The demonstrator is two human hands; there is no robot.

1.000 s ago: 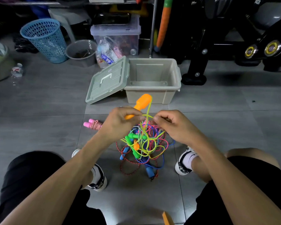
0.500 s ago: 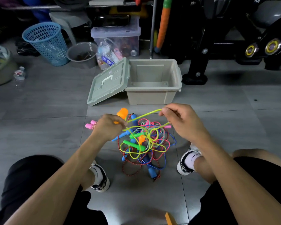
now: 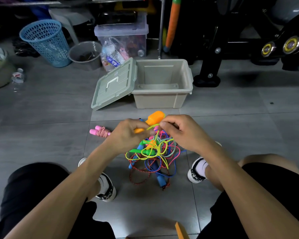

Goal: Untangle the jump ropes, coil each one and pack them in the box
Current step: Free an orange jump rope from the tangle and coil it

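Hands back together vs 0.5 s ago: left hand (image 3: pixel 128 133) grips orange handle (image 3: pixel 154 119) pointing up toward box (image 3: pixel 162 99), right hand (image 3: pixel 179 131) pinches yellow rope (image 3: pixel 155 138) just beside it, cord dropping into tangle (image 3: pixel 154 156) below both.
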